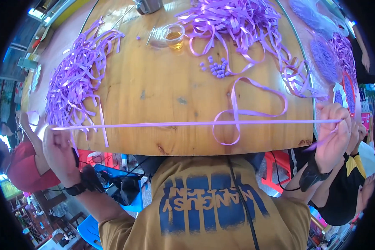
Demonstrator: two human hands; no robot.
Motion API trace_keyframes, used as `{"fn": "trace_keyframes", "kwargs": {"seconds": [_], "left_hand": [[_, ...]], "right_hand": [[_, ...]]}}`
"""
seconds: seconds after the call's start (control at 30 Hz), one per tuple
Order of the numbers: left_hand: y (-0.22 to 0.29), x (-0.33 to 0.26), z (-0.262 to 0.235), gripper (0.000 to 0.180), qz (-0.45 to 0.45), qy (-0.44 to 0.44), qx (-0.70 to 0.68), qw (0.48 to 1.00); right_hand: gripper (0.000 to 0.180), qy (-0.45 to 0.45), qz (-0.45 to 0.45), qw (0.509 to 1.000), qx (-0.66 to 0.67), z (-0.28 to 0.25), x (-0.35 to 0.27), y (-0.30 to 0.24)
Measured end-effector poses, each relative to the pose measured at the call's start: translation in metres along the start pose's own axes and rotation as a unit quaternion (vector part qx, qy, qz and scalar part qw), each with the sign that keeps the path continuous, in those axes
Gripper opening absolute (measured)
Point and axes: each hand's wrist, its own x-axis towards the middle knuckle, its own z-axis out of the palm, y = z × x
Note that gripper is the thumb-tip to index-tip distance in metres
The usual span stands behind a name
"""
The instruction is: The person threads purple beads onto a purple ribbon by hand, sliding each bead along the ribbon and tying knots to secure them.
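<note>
A purple satin ribbon [187, 123] is pulled straight and taut across the near part of the wooden table [154, 98]. My left hand [59, 146] pinches one end beyond the table's left edge, fingers closed. Past the right edge, my right hand [334, 131] grips the ribbon between closed fingers, and a short piece hangs below it. A slack loop of ribbon [284, 104] lies on the wood, crossing under the taut stretch. Near my left hand rests a pile of cut ribbon lengths [77, 75]. A larger tangled heap of ribbon [233, 21] covers the far right.
Small purple beads [217, 68] sit mid-table. Behind them stand a clear cup [173, 36] of yellow liquid and a metal mug [149, 6]. More beads [324, 58] lie on the right-hand table. A person in red [25, 164] is at left, another in black [335, 196] at right.
</note>
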Motion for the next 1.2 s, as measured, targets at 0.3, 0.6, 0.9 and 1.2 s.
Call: {"fn": "trace_keyframes", "kwargs": {"seconds": [0.3,0.6,0.9,1.2], "left_hand": [[-0.04,0.022,-0.057,0.016,0.058,0.039,-0.105,0.992],[-0.054,0.017,-0.024,0.019,-0.052,-0.038,-0.456,0.888],[-0.052,0.009,-0.022,0.015,-0.111,-0.118,-0.551,0.819],[-0.013,-0.057,0.125,0.019,-0.078,-0.164,-0.202,0.962]], "right_hand": [[0.018,0.125,0.009,0.992,0.013,-0.02,-0.012,0.01],[0.013,0.196,0.023,0.808,0.556,-0.016,-0.002,0.027],[0.02,0.202,0.143,0.895,0.371,0.005,-0.018,0.032],[0.022,-0.072,0.172,0.982,0.034,0.091,-0.028,0.007]]}}
